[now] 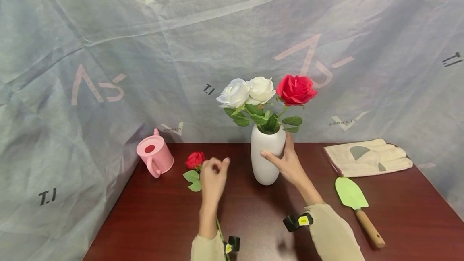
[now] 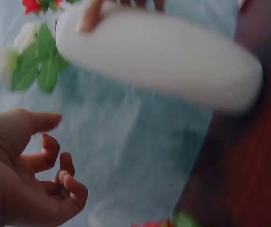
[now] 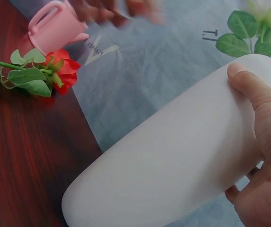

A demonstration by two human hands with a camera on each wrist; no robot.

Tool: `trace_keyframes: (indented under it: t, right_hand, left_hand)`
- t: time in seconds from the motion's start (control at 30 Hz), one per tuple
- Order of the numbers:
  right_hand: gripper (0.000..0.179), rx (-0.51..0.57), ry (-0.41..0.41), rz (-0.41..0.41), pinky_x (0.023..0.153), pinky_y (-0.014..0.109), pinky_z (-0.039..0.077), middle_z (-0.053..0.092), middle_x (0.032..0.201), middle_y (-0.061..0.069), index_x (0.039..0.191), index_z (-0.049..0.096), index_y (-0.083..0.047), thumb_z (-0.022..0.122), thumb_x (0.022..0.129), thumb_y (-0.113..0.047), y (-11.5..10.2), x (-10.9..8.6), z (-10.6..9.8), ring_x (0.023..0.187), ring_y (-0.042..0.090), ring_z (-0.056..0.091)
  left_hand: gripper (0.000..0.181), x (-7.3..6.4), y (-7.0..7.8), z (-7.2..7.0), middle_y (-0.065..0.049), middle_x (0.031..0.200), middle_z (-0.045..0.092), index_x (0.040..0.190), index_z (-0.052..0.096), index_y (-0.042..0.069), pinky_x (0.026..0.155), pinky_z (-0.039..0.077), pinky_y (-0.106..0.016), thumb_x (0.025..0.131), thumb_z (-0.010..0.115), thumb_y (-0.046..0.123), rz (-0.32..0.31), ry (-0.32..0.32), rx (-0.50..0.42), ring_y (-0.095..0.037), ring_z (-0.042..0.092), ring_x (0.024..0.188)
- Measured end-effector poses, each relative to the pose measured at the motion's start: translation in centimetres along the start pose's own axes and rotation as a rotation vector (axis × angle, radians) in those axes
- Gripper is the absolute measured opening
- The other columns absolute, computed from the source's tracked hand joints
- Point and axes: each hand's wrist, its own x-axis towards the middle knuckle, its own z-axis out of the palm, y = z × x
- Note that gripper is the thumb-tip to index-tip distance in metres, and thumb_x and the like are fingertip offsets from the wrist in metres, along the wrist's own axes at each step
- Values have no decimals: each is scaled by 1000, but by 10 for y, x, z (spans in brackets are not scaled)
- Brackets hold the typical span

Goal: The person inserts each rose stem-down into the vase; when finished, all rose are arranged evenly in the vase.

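My right hand [image 1: 291, 165] grips a white vase [image 1: 264, 170] by its upper side, thumb across the front. The vase holds a red rose [image 1: 296, 90] and two white roses, one on the outer left [image 1: 233, 93] and one beside it [image 1: 261, 89]. My left hand [image 1: 213, 178] is raised left of the vase with loosely curled fingers and holds nothing, as the left wrist view shows. Below it, another red rose [image 3: 65, 71] lies on the table, its leaves [image 1: 193, 180] spread; my left forearm covers part of its stem.
A pink watering can [image 1: 161, 159] stands at the back left of the dark red wooden table [image 1: 152, 220]. On the right lie a cream work glove [image 1: 367, 157] and a green trowel [image 1: 351, 193] with a wooden handle. A grey sheet [image 1: 181, 51] hangs behind.
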Motion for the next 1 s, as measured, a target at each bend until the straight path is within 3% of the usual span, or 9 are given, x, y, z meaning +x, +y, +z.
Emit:
trace_keyframes:
  t: [0.03, 0.1, 0.2, 0.37, 0.47, 0.6, 0.8, 1.0]
  right_hand:
    - [83, -2, 1, 1, 91, 51, 37, 30, 133, 20, 142, 13, -4, 71, 84, -16, 0, 0, 1, 114, 35, 43]
    - [83, -4, 5, -1, 91, 52, 37, 30, 133, 20, 142, 14, -5, 71, 83, -15, 1, 0, 1, 114, 35, 43]
    - [83, -4, 9, -11, 90, 52, 37, 31, 133, 19, 142, 14, -5, 71, 83, -15, 2, 0, 2, 113, 34, 43]
    - [84, -5, 10, -16, 89, 52, 38, 30, 134, 19, 142, 14, -6, 72, 83, -14, 4, 2, 3, 113, 34, 43]
    - [83, -11, 16, -13, 89, 52, 38, 30, 134, 18, 142, 14, -6, 72, 83, -14, 5, 2, 3, 112, 33, 44]
    - [83, -16, 20, -16, 89, 52, 38, 30, 133, 19, 142, 14, -5, 72, 82, -13, 3, 2, 2, 112, 34, 44]
    - [84, -23, 13, -18, 90, 53, 37, 29, 134, 19, 142, 13, -5, 71, 83, -14, 1, 2, 3, 113, 35, 43]
    - [85, -27, 16, -18, 92, 54, 36, 26, 136, 19, 144, 12, -6, 71, 83, -14, 0, 0, 2, 116, 35, 41]
  left_hand:
    - [30, -5, -7, -7, -6, 74, 49, 65, 51, 10, 61, 38, -34, 83, 70, 24, -5, 47, 79, -19, 46, 67]
    - [25, -14, -22, -20, -9, 77, 52, 68, 55, 9, 62, 40, -39, 83, 70, 22, -44, 74, 187, -24, 50, 70]
    - [18, -26, -44, -35, -6, 76, 57, 74, 59, 10, 63, 43, -42, 84, 69, 22, -154, 25, 302, -24, 54, 71]
    - [13, -36, -70, -43, 0, 68, 59, 81, 63, 9, 55, 43, -39, 86, 66, 22, -272, -65, 348, -19, 55, 61]
    - [17, -37, -75, -42, 0, 67, 59, 78, 63, 11, 52, 43, -40, 85, 66, 25, -315, -83, 385, -21, 55, 61]
    - [24, -39, -76, -40, -2, 65, 57, 70, 62, 11, 49, 43, -41, 85, 67, 30, -361, -156, 440, -24, 55, 60]
    - [22, -41, -81, -34, -2, 62, 57, 68, 65, 10, 49, 42, -37, 83, 70, 26, -368, -234, 423, -22, 53, 57]
    - [19, -40, -88, -35, 1, 60, 60, 69, 69, 8, 58, 47, -39, 82, 71, 22, -304, -280, 365, -20, 55, 60]
